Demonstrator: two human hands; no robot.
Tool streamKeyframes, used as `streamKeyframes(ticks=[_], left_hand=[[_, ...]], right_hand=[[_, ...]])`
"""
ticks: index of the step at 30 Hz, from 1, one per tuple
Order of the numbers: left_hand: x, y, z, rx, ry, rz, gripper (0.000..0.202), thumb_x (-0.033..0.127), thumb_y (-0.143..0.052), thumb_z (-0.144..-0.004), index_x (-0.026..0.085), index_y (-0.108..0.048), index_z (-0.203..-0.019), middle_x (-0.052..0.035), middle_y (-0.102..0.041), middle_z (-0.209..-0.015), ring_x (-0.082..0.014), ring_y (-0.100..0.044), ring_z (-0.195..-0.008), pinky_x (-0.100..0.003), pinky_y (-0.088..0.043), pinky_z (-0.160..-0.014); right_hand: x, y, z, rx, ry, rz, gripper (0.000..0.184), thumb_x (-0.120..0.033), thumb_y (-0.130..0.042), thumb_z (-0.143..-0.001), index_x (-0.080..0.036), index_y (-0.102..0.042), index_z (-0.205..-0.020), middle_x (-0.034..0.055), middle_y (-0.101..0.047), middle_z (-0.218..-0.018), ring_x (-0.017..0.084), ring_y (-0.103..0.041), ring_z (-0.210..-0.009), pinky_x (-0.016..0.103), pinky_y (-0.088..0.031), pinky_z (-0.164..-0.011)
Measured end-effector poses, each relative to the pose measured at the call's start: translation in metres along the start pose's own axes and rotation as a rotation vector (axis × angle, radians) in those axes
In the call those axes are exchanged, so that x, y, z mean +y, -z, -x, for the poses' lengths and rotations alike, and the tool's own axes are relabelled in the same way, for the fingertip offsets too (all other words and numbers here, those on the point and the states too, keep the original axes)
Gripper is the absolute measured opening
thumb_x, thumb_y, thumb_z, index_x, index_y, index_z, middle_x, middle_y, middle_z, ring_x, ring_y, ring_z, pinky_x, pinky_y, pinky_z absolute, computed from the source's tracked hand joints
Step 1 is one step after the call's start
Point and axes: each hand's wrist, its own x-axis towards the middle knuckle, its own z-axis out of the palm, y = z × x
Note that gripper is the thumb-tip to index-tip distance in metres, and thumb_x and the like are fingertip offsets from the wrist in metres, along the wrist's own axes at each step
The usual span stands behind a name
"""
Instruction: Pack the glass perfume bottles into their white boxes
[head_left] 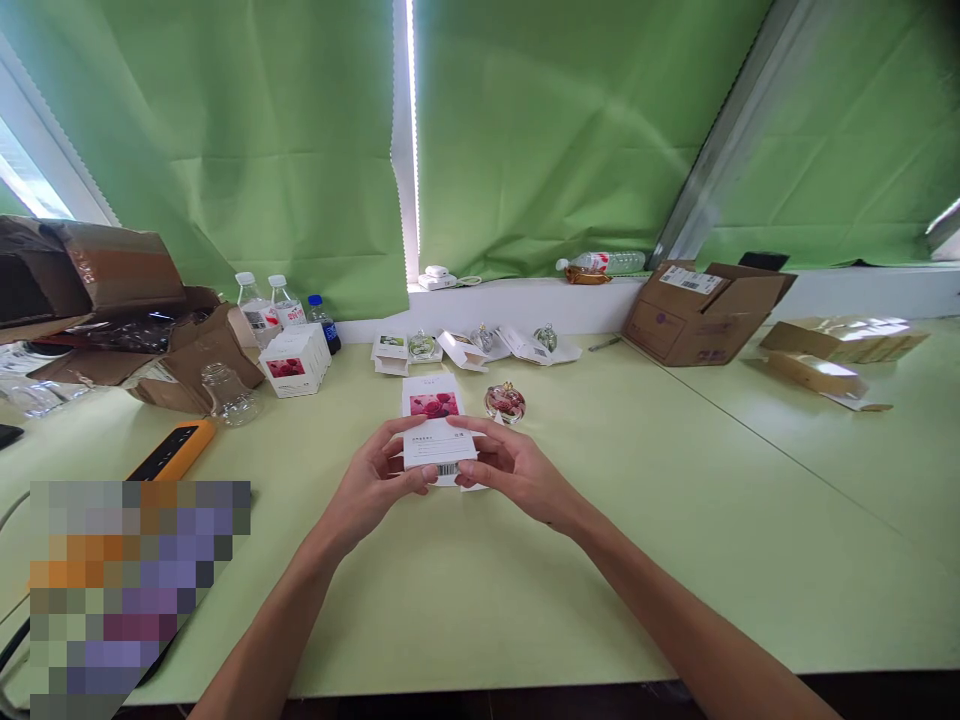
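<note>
My left hand (371, 482) and my right hand (511, 468) grip the two sides of a white cardboard box (439, 425) printed with red roses and a barcode. The box stands on the pale green table (570, 560) between my fingers, and its lower end is partly hidden by them. Just beyond my right hand sits a round glass ornament with red flowers inside (505, 402). It is close to the box but not touching it.
Open white boxes with glass ornaments (480, 342) lie along the back. Left stand a rose-printed white box (296, 358), a glass jar (229, 397), plastic bottles (259, 308) and torn cardboard (199, 360). An open cardboard carton (705, 315) stands back right.
</note>
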Motion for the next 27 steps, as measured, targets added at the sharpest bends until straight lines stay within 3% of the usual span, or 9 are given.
streamKeyframes(ticks=[7,10,12,15,18,23,27], left_hand=[[0.004,-0.001,0.0,0.021,0.004,0.008,0.042,0.045,-0.047,-0.09,0.026,-0.048,-0.128,-0.0082,-0.062,-0.11,-0.0226,-0.062,-0.095,-0.039,-0.056,-0.077],[0.004,-0.001,0.0,0.014,0.007,0.011,0.044,0.043,-0.048,-0.091,0.028,-0.046,-0.132,-0.0076,-0.062,-0.111,-0.0224,-0.062,-0.095,-0.038,-0.056,-0.078],[0.003,-0.001,0.0,0.012,0.008,0.033,0.052,0.041,-0.051,-0.09,0.032,-0.036,-0.139,-0.0071,-0.062,-0.113,-0.021,-0.064,-0.09,-0.039,-0.055,-0.079],[0.002,-0.003,-0.001,0.032,0.015,0.085,0.076,0.037,-0.057,-0.087,0.04,-0.009,-0.147,-0.0067,-0.062,-0.117,-0.0189,-0.066,-0.082,-0.042,-0.055,-0.078],[0.001,-0.003,-0.002,0.081,0.039,0.117,0.091,0.034,-0.062,-0.085,0.038,0.005,-0.147,-0.0092,-0.061,-0.121,-0.0198,-0.067,-0.081,-0.042,-0.055,-0.076],[0.001,-0.002,-0.003,0.011,0.045,0.057,0.06,0.041,-0.061,-0.083,0.023,-0.041,-0.136,-0.0133,-0.059,-0.126,-0.0251,-0.064,-0.096,-0.037,-0.055,-0.076],[0.002,-0.003,-0.002,0.056,0.021,0.038,0.048,0.048,-0.053,-0.086,0.024,-0.051,-0.128,-0.0095,-0.062,-0.121,-0.0246,-0.064,-0.097,-0.037,-0.055,-0.076]], right_hand=[[0.002,0.001,-0.002,0.019,-0.006,0.057,0.05,-0.039,-0.06,-0.086,-0.03,-0.047,-0.133,0.0059,-0.064,-0.107,0.02,-0.064,-0.09,0.044,-0.054,-0.085],[0.004,0.001,-0.003,0.024,0.006,0.076,0.045,-0.041,-0.055,-0.089,-0.03,-0.048,-0.132,0.0056,-0.064,-0.106,0.019,-0.065,-0.088,0.043,-0.054,-0.083],[0.005,0.001,-0.004,0.027,0.023,0.09,0.043,-0.04,-0.054,-0.09,-0.03,-0.05,-0.131,0.0054,-0.063,-0.11,0.019,-0.064,-0.089,0.041,-0.055,-0.082],[0.008,-0.001,-0.005,0.052,0.045,0.124,0.044,-0.037,-0.055,-0.089,-0.032,-0.049,-0.132,0.0047,-0.061,-0.117,0.019,-0.063,-0.092,0.039,-0.056,-0.081],[0.009,-0.002,-0.005,0.083,0.065,0.156,0.05,-0.033,-0.055,-0.089,-0.034,-0.043,-0.137,0.0038,-0.058,-0.124,0.019,-0.062,-0.094,0.038,-0.056,-0.08],[0.008,-0.005,-0.004,0.09,0.087,0.216,0.067,-0.03,-0.055,-0.089,-0.036,-0.021,-0.147,0.0035,-0.056,-0.13,0.019,-0.062,-0.095,0.039,-0.055,-0.082],[0.011,-0.005,-0.004,0.085,0.092,0.25,0.073,-0.033,-0.054,-0.089,-0.035,-0.013,-0.149,0.0043,-0.057,-0.129,0.02,-0.061,-0.097,0.04,-0.056,-0.081]])
